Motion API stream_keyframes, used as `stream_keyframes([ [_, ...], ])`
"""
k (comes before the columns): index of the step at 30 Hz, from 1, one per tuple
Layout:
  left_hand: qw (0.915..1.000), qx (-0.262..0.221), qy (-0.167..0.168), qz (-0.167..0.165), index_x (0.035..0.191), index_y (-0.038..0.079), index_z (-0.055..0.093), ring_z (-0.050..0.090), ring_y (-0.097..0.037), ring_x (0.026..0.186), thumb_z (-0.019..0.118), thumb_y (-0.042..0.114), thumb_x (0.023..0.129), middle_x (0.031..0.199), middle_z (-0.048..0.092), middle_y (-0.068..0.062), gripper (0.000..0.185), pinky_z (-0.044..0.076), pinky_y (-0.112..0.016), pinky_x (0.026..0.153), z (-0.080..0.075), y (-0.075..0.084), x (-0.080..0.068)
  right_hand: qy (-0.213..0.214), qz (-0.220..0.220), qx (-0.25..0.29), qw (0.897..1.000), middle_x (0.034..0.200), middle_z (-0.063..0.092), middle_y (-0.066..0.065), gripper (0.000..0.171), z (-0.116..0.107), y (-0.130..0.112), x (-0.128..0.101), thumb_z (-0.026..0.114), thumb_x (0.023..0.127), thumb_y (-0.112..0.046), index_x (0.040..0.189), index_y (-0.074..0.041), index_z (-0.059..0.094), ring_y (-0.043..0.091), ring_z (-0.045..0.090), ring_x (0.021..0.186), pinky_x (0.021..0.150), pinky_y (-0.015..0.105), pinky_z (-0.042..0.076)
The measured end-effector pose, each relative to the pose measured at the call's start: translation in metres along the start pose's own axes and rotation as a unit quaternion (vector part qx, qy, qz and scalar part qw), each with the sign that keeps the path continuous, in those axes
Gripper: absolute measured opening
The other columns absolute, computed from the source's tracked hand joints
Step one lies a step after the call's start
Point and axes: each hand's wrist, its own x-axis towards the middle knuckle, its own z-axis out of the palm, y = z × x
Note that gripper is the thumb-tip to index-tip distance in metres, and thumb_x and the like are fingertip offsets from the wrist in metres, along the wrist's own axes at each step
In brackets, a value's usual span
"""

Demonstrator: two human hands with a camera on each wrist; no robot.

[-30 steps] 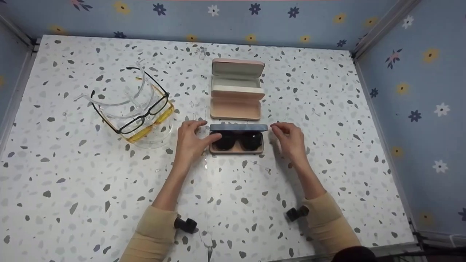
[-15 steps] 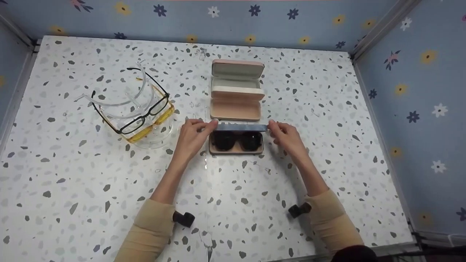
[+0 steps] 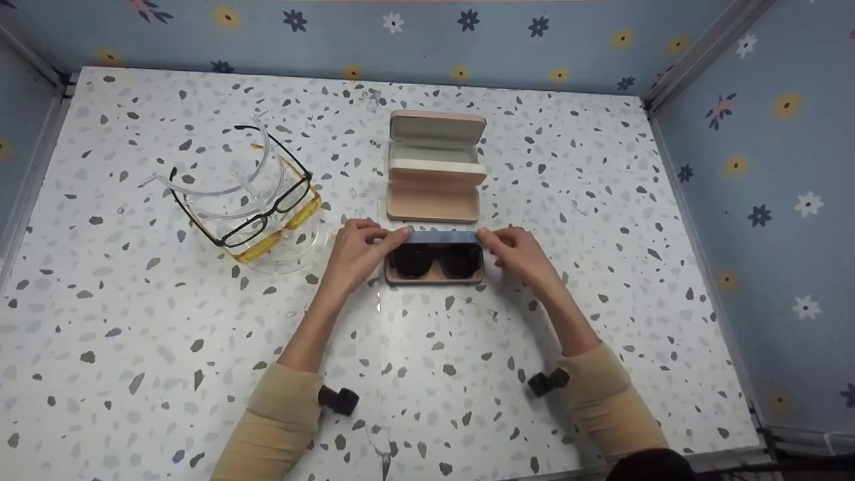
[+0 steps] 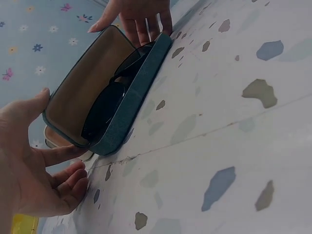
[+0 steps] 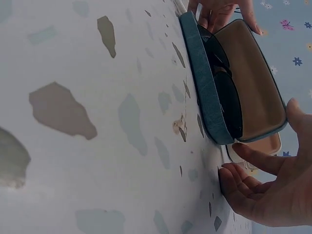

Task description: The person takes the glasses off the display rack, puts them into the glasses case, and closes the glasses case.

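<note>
Landmark: the blue glasses case (image 3: 434, 264), lying on the speckled bench (image 3: 534, 147) near its middle, base down, with dark sunglasses (image 3: 435, 259) inside.

Left hand (image 3: 357, 254): at the case's left end, thumb and fingers pinching the left corner of the lid (image 3: 441, 236). Right hand (image 3: 521, 254): at the case's right end, pinching the right corner of the lid likewise. Both grips are nearly closed, on the lid alone.

Change: a second ago the left hand rested on the sunglasses and the right hovered clear of the case; both have since moved onto the lid. The lid now stands lower over the base, part-way shut. Judgement: stowing of the sunglasses looks complete; closing is in hand, not finished.

Beyond the case: an open pink glasses case (image 3: 434, 167). Left of the case: a clear stand (image 3: 267, 220) holding several spectacles.
</note>
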Motion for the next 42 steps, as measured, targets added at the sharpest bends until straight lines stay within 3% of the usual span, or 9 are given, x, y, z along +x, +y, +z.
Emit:
stream_keyframes([
  [6,0.9993,-0.034,-0.015,0.001,0.13,-0.005,0.066,0.047,-0.036,0.136,0.074,0.052,0.09,0.148,0.048,-0.019,0.07,0.038,-0.048,0.119,-0.001,-0.002,-0.002,-0.02,-0.011,0.016,1.0,0.13,0.064,0.014,0.056,-0.003,0.003,0.0,0.064,0.099,-0.052,0.13,-0.006,0.068,0.022,0.065,0.094,0.078,0.027,0.051],
  [13,0.9966,-0.077,-0.028,-0.009,0.144,-0.001,0.046,0.054,-0.035,0.136,0.079,0.048,0.087,0.149,0.052,-0.018,0.082,0.044,-0.045,0.117,0.0,-0.007,-0.004,-0.041,-0.05,0.028,0.998,0.133,0.061,0.019,0.053,-0.004,0.01,0.002,0.068,0.099,-0.042,0.132,-0.002,0.065,0.024,0.065,0.104,0.083,0.026,0.054],
  [17,0.9971,-0.071,-0.029,0.001,0.144,-0.003,0.05,0.052,-0.035,0.138,0.081,0.046,0.086,0.151,0.049,-0.017,0.083,0.044,-0.045,0.117,0.0,-0.009,-0.005,-0.044,-0.071,0.025,0.996,0.133,0.06,0.019,0.049,-0.004,0.012,0.002,0.07,0.098,-0.036,0.132,-0.001,0.065,0.025,0.064,0.11,0.086,0.028,0.054],
  [26,0.9978,-0.05,-0.033,0.028,0.14,-0.003,0.059,0.045,-0.033,0.143,0.084,0.043,0.084,0.154,0.044,-0.013,0.077,0.039,-0.046,0.121,0.0,-0.013,-0.007,-0.053,-0.098,0.017,0.994,0.137,0.057,0.02,0.047,-0.004,0.017,0.001,0.074,0.096,-0.029,0.132,0.0,0.065,0.037,0.06,0.125,0.111,0.048,0.049],
  [36,0.9983,-0.028,-0.032,0.039,0.138,-0.001,0.062,0.04,-0.033,0.145,0.09,0.038,0.078,0.154,0.045,-0.013,0.077,0.036,-0.047,0.122,-0.002,-0.016,-0.008,-0.044,-0.123,-0.001,0.991,0.143,0.053,0.022,0.05,-0.002,0.019,-0.002,0.073,0.097,-0.023,0.136,0.005,0.061,0.038,0.059,0.126,0.11,0.05,0.048],
  [42,0.9983,-0.015,-0.033,0.047,0.138,0.001,0.063,0.045,-0.033,0.14,0.094,0.036,0.073,0.154,0.045,-0.012,0.08,0.042,-0.046,0.118,-0.002,-0.018,-0.009,-0.04,-0.143,-0.005,0.989,0.142,0.052,0.02,0.054,0.001,0.022,-0.004,0.079,0.092,-0.021,0.137,0.004,0.061,0.035,0.059,0.124,0.106,0.048,0.052],
])
